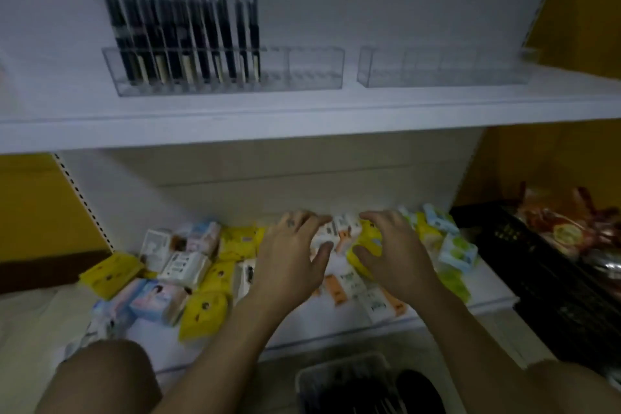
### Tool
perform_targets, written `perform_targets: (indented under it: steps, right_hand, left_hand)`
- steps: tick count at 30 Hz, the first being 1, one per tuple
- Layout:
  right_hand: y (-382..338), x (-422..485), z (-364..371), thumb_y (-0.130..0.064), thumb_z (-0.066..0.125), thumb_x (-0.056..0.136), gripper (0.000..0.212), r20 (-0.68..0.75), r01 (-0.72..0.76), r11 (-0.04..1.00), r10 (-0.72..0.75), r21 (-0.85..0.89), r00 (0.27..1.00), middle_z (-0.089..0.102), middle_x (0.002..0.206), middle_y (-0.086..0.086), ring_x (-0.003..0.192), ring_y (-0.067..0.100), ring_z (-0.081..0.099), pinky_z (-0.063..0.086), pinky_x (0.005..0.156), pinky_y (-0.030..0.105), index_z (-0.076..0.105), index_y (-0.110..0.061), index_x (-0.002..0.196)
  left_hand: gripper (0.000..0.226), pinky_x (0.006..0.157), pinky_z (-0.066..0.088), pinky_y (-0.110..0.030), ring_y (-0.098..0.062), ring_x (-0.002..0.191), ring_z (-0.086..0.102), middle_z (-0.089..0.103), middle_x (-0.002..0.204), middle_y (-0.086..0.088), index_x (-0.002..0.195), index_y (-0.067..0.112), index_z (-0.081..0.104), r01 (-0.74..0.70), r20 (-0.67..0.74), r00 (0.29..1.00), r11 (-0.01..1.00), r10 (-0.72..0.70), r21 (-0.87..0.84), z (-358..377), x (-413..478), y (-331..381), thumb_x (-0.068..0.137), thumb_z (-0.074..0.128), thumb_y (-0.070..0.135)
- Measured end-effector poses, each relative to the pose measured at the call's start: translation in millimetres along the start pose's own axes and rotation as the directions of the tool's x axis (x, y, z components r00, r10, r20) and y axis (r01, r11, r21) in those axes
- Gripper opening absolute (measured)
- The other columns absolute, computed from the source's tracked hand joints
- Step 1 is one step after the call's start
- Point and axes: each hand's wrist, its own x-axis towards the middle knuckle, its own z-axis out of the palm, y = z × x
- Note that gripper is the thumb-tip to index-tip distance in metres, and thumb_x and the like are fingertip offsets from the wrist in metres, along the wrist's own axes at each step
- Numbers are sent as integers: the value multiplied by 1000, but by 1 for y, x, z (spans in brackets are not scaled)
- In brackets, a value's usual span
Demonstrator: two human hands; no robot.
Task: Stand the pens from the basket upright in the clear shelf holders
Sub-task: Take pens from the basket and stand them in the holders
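Several dark pens (181, 33) stand upright in the left part of a clear holder (302, 77) on the upper white shelf. A second clear holder (443, 74) to its right holds nothing. Both hands are down on the lower shelf among small packets. My left hand (292, 255) rests with fingers spread over white packets. My right hand (393, 249) has its fingers curled around a yellow packet (364, 245). The basket (342, 383) sits at the bottom edge between my knees; its contents look dark and blurred.
Many small yellow, white and blue packets (188, 265) lie scattered on the lower shelf. A black crate (554, 279) with wrapped snacks stands at the right. The upper shelf edge (302, 131) juts out above my hands.
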Motion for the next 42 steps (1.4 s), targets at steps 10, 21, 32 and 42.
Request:
perform_targets:
  steps: [10, 21, 32, 42]
  right_hand:
    - [115, -98, 122, -41, 63, 88, 67, 516, -300, 945, 323, -130, 793, 43, 145, 5, 132, 26, 42, 41, 105, 38, 37, -22, 146]
    - [163, -128, 187, -34, 61, 91, 64, 684, -372, 898, 426, -237, 592, 39, 143, 11, 128, 31, 44, 42, 99, 36, 35, -16, 146]
    - [238, -127, 217, -22, 57, 92, 29, 760, -312, 857, 509, -409, 403, 62, 109, 17, 98, 31, 59, 53, 83, 37, 60, -2, 112]
    - [257, -132, 257, -15, 50, 96, 20, 788, -297, 876, 475, -381, 391, 51, 70, 9, 57, 17, 41, 34, 51, 26, 53, -6, 79]
  left_hand:
    - [67, 113, 27, -35, -19, 142, 28, 32, 154, 1, 150, 27, 28, 291, 606, 750, 955, -264, 56, 138, -115, -8, 92, 50, 52]
    - [66, 97, 47, -42, -30, 120, 50, 50, 136, -11, 143, 20, 34, 471, 859, 330, 856, -392, 210, 209, -197, -32, 88, 57, 48]
    - [35, 87, 48, -30, -28, 107, 56, 57, 122, -15, 121, 7, 57, 692, 956, 69, 704, -286, 160, 282, -236, -14, 95, 53, 29]
    - [42, 92, 43, -32, -29, 115, 53, 57, 125, -14, 122, 2, 57, 749, 950, -106, 605, -293, 270, 305, -247, -25, 96, 51, 36]
